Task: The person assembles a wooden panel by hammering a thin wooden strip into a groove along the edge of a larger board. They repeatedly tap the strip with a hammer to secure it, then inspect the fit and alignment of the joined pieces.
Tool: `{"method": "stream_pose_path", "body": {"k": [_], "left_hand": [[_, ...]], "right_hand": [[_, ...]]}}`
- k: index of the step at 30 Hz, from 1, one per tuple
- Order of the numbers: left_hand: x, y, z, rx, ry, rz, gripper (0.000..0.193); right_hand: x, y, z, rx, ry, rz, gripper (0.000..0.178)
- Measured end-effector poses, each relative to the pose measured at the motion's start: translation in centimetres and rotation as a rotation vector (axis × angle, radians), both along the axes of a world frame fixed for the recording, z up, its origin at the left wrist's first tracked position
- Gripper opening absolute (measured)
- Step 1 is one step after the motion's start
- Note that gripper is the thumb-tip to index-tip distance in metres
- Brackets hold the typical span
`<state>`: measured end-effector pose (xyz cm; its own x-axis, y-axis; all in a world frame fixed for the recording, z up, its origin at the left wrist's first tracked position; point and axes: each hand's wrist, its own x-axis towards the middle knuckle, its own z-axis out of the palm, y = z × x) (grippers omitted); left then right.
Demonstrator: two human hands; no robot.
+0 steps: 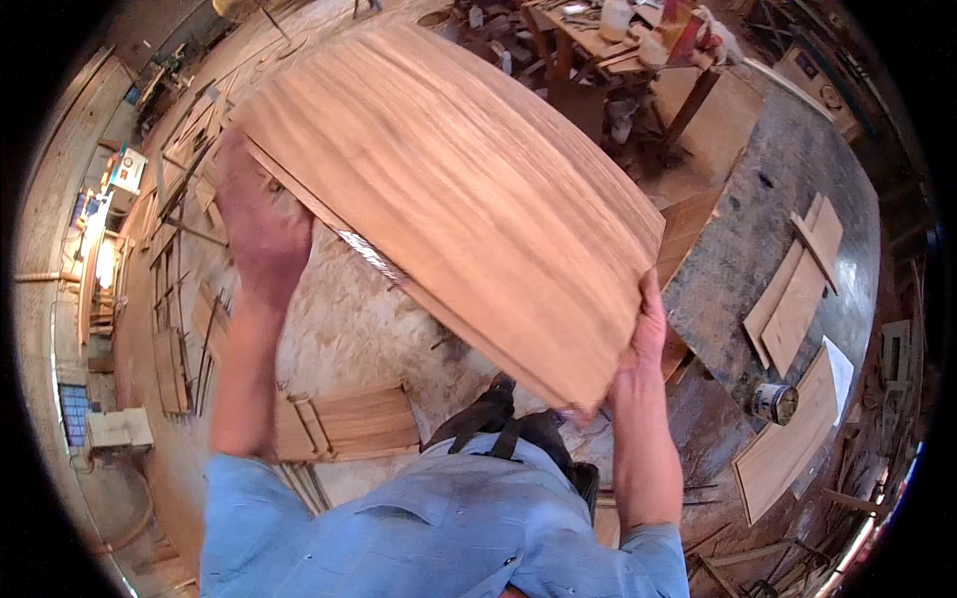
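Note:
Raised in front of me, a wide wooden panel (449,199) with long straight grain slants from upper left down to lower right. My left hand (261,214) is closed on its left edge; the fingertips are smeared or hidden at the panel. At the lower right end, my right hand (646,334) grips the edge, with its fingers partly hidden under the wood. A shiny light strip (371,256) shows along the panel's near edge. Both arms are stretched out, and nothing else is in either hand.
To my right stands a dark-topped table (733,239) bearing thin boards (797,289), an opened tin can (775,403) and a longer board (793,439). A slatted wooden piece (354,424) lies on the dusty floor. A cluttered workbench (598,40) is at the back.

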<state>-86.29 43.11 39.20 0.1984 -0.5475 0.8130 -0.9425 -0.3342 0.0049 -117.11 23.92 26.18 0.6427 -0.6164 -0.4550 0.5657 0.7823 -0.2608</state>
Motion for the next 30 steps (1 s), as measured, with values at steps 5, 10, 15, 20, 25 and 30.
{"method": "stream_pose_path", "body": {"k": [5, 10, 15, 20, 25, 30], "left_hand": [[-12.1, -0.5, -6.5, -0.448, 2.027, -0.894, 0.056], [-14.2, -3.1, -9.9, -0.693, 2.36, -0.679, 0.048], [-12.0, -3.1, -13.3, -0.65, 2.435, -0.573, 0.048], [-9.6, -0.5, -15.6, -0.63, 2.449, -0.658, 0.048], [-8.3, 1.5, -15.0, -0.641, 2.342, -0.578, 0.047], [-8.5, 2.2, -14.0, -0.633, 2.298, -0.632, 0.047]], "right_hand": [[0.4, 0.7, 1.0, -0.18, -0.015, -0.134, 0.039], [0.6, 2.8, 0.8, -0.242, 0.051, -0.246, 0.034], [-1.7, 3.9, -0.1, -0.423, 0.105, -0.187, 0.024], [-10.8, 0.4, 1.6, -0.565, 0.466, -0.318, 0.028], [-16.5, -3.6, 4.8, -0.646, 0.438, -0.449, 0.051], [-14.5, -3.9, 6.1, -0.696, 0.525, -0.333, 0.021]]}}
